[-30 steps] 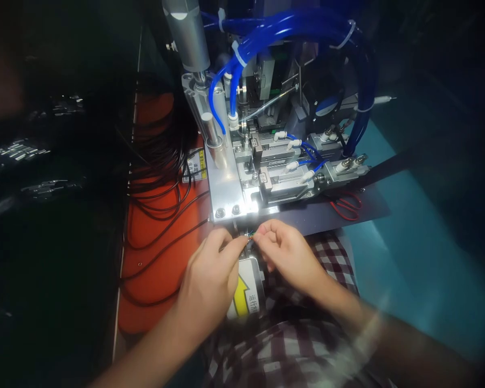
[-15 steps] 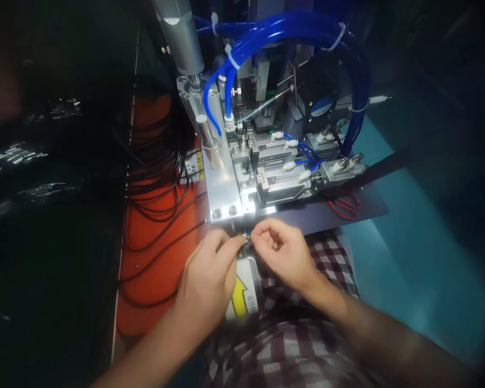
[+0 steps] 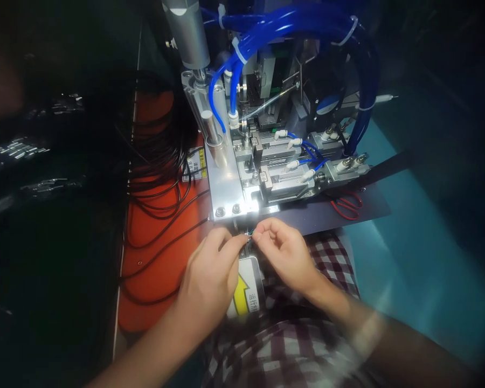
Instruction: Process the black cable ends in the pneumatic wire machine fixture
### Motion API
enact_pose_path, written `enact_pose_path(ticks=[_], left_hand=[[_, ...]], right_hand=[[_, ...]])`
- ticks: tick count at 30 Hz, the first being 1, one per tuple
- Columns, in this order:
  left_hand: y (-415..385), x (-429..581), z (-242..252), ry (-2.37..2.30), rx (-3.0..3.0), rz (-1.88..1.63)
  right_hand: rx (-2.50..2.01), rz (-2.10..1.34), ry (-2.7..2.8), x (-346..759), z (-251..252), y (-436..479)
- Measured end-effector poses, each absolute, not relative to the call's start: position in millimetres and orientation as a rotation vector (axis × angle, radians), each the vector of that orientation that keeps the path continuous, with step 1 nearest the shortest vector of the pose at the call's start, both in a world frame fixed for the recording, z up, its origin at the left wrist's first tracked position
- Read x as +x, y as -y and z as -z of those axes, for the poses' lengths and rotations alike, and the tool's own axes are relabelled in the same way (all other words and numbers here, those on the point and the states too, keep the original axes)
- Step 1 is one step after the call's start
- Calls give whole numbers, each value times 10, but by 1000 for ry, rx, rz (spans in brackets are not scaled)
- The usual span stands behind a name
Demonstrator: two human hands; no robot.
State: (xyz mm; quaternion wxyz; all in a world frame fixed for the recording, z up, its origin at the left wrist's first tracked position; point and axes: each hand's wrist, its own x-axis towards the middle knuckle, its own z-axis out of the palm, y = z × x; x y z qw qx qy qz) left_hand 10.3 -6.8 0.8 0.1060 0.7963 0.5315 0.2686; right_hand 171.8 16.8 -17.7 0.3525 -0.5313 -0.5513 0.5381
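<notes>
My left hand [image 3: 212, 272] is closed in a pinch just in front of the machine, thumb and forefinger on a tiny metallic piece too small to name. Facing it, the fingertips of my right hand [image 3: 286, 252] pinch the ends of thin coloured wires [image 3: 251, 233], which span the narrow gap between both hands. Right behind them rises the machine's bright metal block [image 3: 228, 191]. Beneath the fingers lies a white label [image 3: 248, 280] with a yellow arrow. A black cable [image 3: 149, 299] runs in under my left hand, where its end is hidden.
Coiled black cables [image 3: 161, 161] lie on an orange surface [image 3: 161, 275] at the left. Thick blue air hoses [image 3: 291, 21] arch over the machine's metal slides [image 3: 291, 183]. Red-handled scissors [image 3: 350, 207] rest on a dark plate [image 3: 372, 207] at the right.
The view has shifted slightly, so the machine appears a little farther right. Both hands keep their pinch, with small finger movement at the wires.
</notes>
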Motion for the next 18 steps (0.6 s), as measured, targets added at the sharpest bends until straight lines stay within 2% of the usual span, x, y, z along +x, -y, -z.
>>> enact_pose_path(ticks=[18], left_hand=[[57, 107, -3, -1544, 2376, -808]], right_hand=[[-1342, -1380, 1540, 1772, 186, -184]])
